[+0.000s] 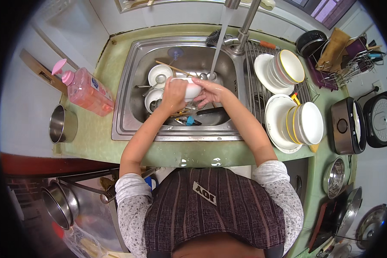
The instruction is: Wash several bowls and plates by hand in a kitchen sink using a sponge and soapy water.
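Over the steel sink (pixel 138 111) I hold a white bowl (pixel 192 90) tilted on its side. My left hand (pixel 175 96) grips its left side, its fingers partly hidden by the bowl. My wet right hand (pixel 213 92) is at the opposite side, thumb near the rim and fingers spread around the bowl. Water (pixel 220 45) runs from the faucet (pixel 243 32) into the sink, just beyond the right hand. Below lie two white bowls, one (pixel 156 73) with a metal ladle or spoon in it, wooden chopsticks (pixel 172 67), and a black-handled utensil (pixel 209 111).
Stacked white bowls and plates (pixel 304 124) stand on a wire rack (pixel 253 71) to the right. A pink soap pump bottle (pixel 90 92) and a steel cup (pixel 64 124) are at left. Farther right are a rice cooker (pixel 345 125) with its lid up and a metal basin (pixel 335 177).
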Motion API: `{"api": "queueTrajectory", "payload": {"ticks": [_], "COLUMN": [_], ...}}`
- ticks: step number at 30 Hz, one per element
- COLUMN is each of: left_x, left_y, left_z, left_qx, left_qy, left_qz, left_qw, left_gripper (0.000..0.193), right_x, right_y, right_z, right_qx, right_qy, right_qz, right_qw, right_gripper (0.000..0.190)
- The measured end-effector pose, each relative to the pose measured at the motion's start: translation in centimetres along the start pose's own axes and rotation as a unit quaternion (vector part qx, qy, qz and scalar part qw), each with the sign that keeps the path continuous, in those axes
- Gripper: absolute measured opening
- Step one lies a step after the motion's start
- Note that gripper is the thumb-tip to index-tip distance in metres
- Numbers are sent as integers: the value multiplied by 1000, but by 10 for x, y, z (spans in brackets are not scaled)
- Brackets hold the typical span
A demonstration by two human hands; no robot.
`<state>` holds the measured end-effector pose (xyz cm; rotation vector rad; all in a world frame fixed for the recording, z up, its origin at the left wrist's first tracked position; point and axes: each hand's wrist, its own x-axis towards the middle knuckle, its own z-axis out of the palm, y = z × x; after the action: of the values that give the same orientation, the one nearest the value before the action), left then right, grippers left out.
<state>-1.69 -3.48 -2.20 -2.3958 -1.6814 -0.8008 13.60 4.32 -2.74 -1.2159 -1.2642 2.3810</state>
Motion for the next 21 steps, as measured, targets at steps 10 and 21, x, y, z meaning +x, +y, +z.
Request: {"api": "queueTrajectory", "payload": {"ticks": [10,21], "left_x": [25,41], "left_y": [12,-5], "left_z": [6,90], "left_qx": [107,-453], "left_qy": [-48,-27], "left_qz": [316,-238], "left_qw": [941,859], "left_gripper": [46,49], "right_x": [-1,-10], "right_y": [40,56], "right_z": [-21,-24], "right_qx": [196,231], "right_qy": [168,263], "right_qz": [-62,-175], "right_qw": [964,920], "right_gripper": [41,45]}}
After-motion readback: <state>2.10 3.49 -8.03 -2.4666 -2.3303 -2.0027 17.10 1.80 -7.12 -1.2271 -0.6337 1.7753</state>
